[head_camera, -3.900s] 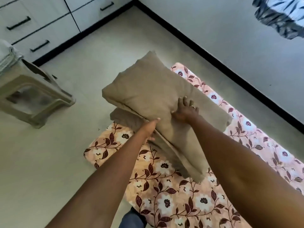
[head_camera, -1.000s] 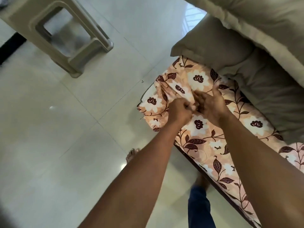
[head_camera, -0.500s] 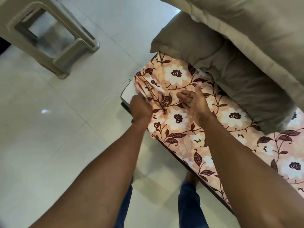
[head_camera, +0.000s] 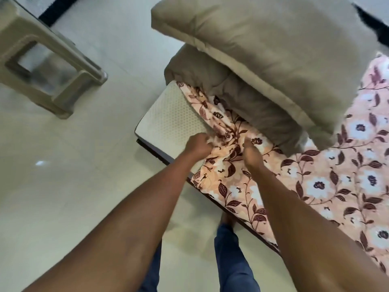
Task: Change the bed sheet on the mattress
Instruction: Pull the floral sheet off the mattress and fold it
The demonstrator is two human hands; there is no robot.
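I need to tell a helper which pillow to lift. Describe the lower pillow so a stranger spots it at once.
Find the mattress on the floor, under a flowered sheet. Near its bare corner two tan pillows are stacked. The lower pillow lies on the sheet, half hidden under the top pillow.

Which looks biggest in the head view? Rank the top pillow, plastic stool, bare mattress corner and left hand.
1. top pillow, by far.
2. plastic stool, though the frame edge cuts it off.
3. bare mattress corner.
4. left hand, smallest, gripping the floral sheet.
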